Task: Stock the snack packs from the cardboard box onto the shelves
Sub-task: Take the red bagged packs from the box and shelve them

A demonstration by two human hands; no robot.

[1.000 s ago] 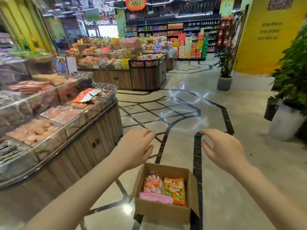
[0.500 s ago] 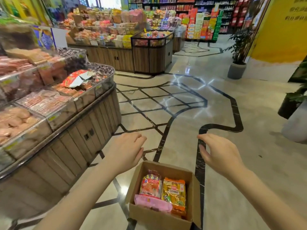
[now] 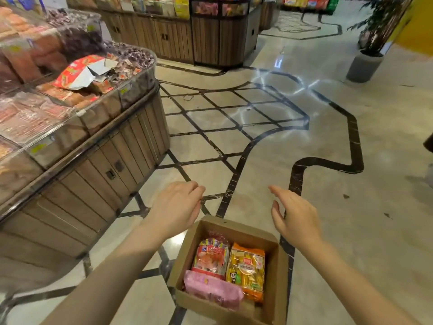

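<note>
An open cardboard box (image 3: pixel 274 273) sits on the floor at the bottom centre. Inside lie a red snack pack (image 3: pixel 210 256), an orange-yellow snack pack (image 3: pixel 247 268) and a pink pack (image 3: pixel 212 290). My left hand (image 3: pixel 175 208) hovers above the box's far left corner, fingers loosely curled, holding nothing. Above the far right corner, my right hand (image 3: pixel 294 216) is spread open and empty. The shelf display (image 3: pixel 77 123) with clear bins of packaged snacks stands to the left.
A wooden cabinet base (image 3: pixel 98 174) runs under the bins on the left. Another wooden display counter (image 3: pixel 210 36) stands further back. A potted plant in a grey pot (image 3: pixel 363 66) is at the far right. Glossy tiled floor (image 3: pixel 351 207) lies ahead.
The view has tilted down and moved closer to the box. Both hands have lowered towards the box's far edge, still empty.
</note>
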